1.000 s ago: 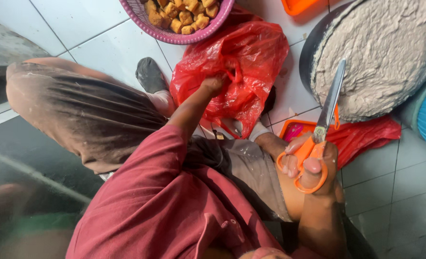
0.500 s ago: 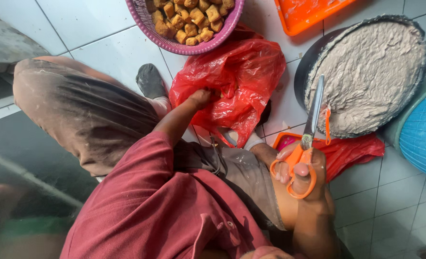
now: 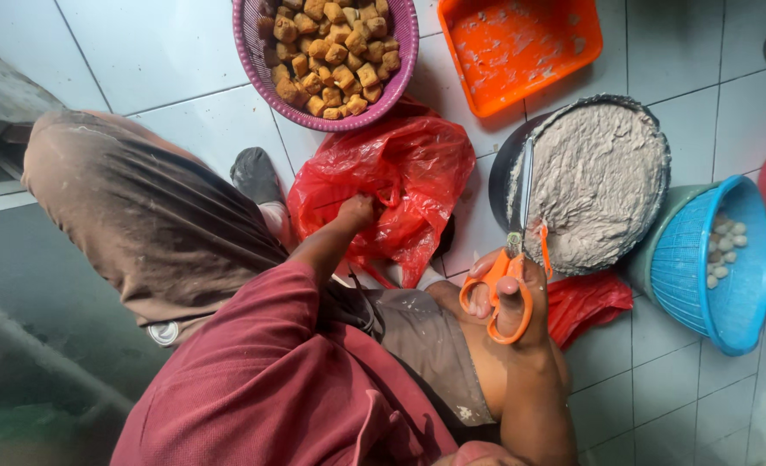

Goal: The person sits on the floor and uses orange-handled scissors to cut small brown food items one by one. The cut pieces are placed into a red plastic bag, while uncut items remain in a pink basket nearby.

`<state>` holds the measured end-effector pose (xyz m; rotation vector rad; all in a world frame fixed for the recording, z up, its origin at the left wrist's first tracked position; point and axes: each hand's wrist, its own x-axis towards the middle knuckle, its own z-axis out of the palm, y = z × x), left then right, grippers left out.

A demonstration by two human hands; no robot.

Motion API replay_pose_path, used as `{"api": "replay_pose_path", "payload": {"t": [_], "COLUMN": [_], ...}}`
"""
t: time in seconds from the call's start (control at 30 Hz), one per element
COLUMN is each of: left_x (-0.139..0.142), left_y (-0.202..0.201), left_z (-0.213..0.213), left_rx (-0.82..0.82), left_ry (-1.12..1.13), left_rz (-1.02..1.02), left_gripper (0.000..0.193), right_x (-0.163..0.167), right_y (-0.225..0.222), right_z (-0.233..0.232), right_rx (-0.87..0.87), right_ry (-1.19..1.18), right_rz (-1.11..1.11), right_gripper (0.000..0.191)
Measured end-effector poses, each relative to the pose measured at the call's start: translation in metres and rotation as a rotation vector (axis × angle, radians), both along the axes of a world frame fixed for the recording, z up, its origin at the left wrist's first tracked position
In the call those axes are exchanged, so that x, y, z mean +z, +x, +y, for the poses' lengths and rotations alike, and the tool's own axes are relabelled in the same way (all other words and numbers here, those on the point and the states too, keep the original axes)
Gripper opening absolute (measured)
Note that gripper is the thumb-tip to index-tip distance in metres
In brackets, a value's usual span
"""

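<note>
since the earlier frame the view has slid down and to the right in the scene, so the purple basket of fried brown cubes now shows almost whole at the top of the frame and the orange tray lies fully in view at the upper right, while the blue basket with small pale balls has come further in at the right edge. the left hand has sunk a little deeper into the red plastic bag at the centre of the frame; its fingers are curled and buried in the folds of the plastic, but whether they grip the bag itself or something inside it cannot be told. the right hand, lower right of centre, is closed through the orange loops of a pair of scissors, whose blades point up the frame, closed together, and lie across the left rim of the dark bowl heaped with grey paste. a second crumpled red bag lies on the white tiled floor just right of that hand, below the bowl. the person's knee in brown cloth fills the left of the frame, a maroon sleeve the bottom centre.
</note>
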<state>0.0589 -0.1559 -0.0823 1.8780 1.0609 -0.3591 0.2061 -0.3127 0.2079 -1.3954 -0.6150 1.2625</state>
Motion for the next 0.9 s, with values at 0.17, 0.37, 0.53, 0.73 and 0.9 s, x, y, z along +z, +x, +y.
{"api": "replay_pose_path", "payload": {"t": [0.17,0.37,0.53,0.73,0.9], "left_x": [-0.002,-0.003,0.003,0.025,0.073], "left_y": [-0.007,-0.01,-0.01,-0.011,0.019], "left_z": [-0.008,0.002,0.009,0.05,0.072], "left_rx": [0.096,-0.106,-0.213,-0.412,-0.248], "left_ry": [-0.043,-0.045,-0.063,-0.27,-0.422], "left_rz": [-0.063,-0.003,0.002,-0.073,-0.569], "left_gripper": [0.049,0.054,0.048,0.033,0.021], "right_x": [-0.006,-0.011,-0.009,-0.01,-0.014], "right_y": [0.003,0.007,0.006,0.01,0.022], "right_z": [-0.007,-0.006,0.001,0.009,0.002], "right_rx": [0.013,0.059,0.116,0.086,0.008], "right_ry": [-0.03,-0.049,-0.073,-0.081,-0.086], "right_rz": [0.031,0.029,0.01,-0.026,-0.153], "right_gripper": [0.067,0.069,0.068,0.062,0.06]}}
